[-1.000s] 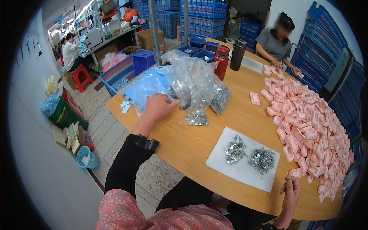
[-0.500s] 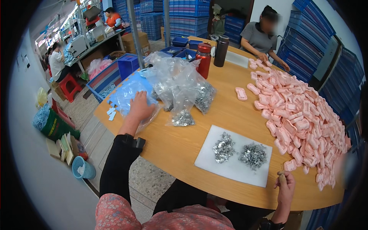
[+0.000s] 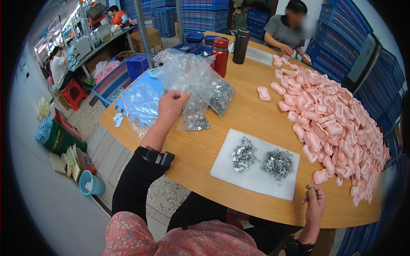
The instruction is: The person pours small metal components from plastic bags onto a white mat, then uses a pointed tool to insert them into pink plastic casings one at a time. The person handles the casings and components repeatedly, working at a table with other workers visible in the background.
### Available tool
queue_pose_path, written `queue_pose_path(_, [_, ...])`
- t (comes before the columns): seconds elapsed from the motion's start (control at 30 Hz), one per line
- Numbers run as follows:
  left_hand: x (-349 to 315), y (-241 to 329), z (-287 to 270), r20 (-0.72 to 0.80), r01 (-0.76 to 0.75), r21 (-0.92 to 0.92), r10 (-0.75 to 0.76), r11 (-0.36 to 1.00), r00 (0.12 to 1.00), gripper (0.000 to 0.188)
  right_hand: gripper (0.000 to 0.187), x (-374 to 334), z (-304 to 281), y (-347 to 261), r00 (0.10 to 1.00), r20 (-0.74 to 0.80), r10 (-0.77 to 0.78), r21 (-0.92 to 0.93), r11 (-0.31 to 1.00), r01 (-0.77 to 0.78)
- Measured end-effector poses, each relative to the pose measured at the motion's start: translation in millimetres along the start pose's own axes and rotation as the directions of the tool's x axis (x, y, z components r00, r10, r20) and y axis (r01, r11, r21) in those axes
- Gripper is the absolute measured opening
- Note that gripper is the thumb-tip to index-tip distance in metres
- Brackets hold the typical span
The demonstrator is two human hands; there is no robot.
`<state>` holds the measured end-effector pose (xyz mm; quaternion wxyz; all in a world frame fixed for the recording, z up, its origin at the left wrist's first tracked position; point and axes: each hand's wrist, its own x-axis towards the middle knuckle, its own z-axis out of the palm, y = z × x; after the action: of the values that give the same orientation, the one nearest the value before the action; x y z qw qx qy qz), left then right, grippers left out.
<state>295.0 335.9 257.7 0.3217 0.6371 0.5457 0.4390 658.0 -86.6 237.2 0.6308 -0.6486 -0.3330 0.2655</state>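
My left hand (image 3: 171,106) is closed in front of the clear plastic bags (image 3: 179,70), thumb and fingertips together. Whether it pinches bag film or something small cannot be made out. Small silvery metal pieces fill the lower parts of these bags. My right hand (image 3: 314,202) is closed around a thin, pointed tool (image 3: 311,179) at the table's near right edge; a brownish cover shows on a finger. Between my hands lies a white board (image 3: 226,166) bearing two heaps of small metal pieces, a left heap (image 3: 244,155) and a right heap (image 3: 277,164).
A large pile of pink moulded pieces (image 3: 333,123) covers the table's right side. Behind the bags stand a red flask (image 3: 220,57) and a dark tumbler (image 3: 241,47). A crumpled clear bag (image 3: 141,104) lies on a blue mat. Across the table a co-worker (image 3: 284,32) handles pink pieces.
My left hand has lifted off the clear bag on the blue mat and moved right, its fingers drawing together. My right hand keeps its hold by the board. The whole view has shifted slightly.
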Motion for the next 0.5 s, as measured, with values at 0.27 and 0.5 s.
queue_pose_path(0.27, [-19, 8, 5, 0.209, -0.008, -0.461, 0.117, 0.888, 0.971, 0.023, 0.014, -2, -13, 12, 1.0, 0.016, 0.02, -0.006, 1.0, -0.02])
queue_pose_path(0.5, [-10, 2, -6, 0.456, 0.093, -0.309, 0.062, 0.947, 0.888, 0.053, 0.012, -2, -4, 10, 1.0, 0.001, -0.009, 0.027, 1.0, 0.009])
